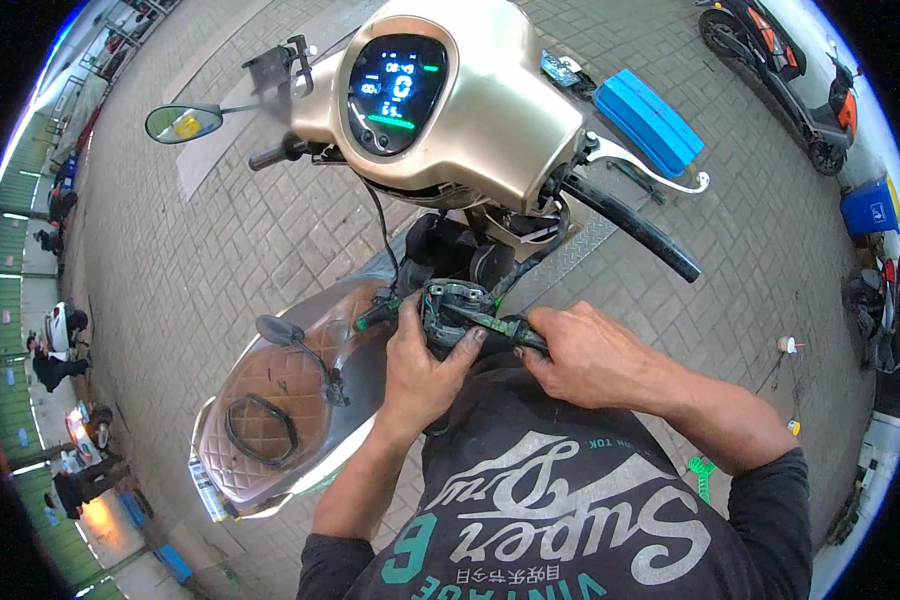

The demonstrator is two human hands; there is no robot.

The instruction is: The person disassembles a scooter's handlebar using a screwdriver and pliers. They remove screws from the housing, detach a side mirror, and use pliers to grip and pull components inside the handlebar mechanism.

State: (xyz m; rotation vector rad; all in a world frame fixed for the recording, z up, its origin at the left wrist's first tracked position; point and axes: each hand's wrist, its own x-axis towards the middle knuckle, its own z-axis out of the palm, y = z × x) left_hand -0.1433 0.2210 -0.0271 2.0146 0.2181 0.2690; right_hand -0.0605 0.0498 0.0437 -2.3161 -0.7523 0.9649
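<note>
My left hand grips a dark switch housing with exposed wires, its thumb at the lower right of it. My right hand is closed on a black and green tool, whose slim end reaches into the housing. Just left of the housing lies a green-and-black part. Above my hands is a champagne scooter's front cover with a lit display and a black handlebar grip. A detached mirror and a looped black band lie on the brown quilted seat.
A blue toolbox stands on the paving beyond the handlebar. A parked scooter, a blue bin and a cup are at right. Other people and scooters are along the far left.
</note>
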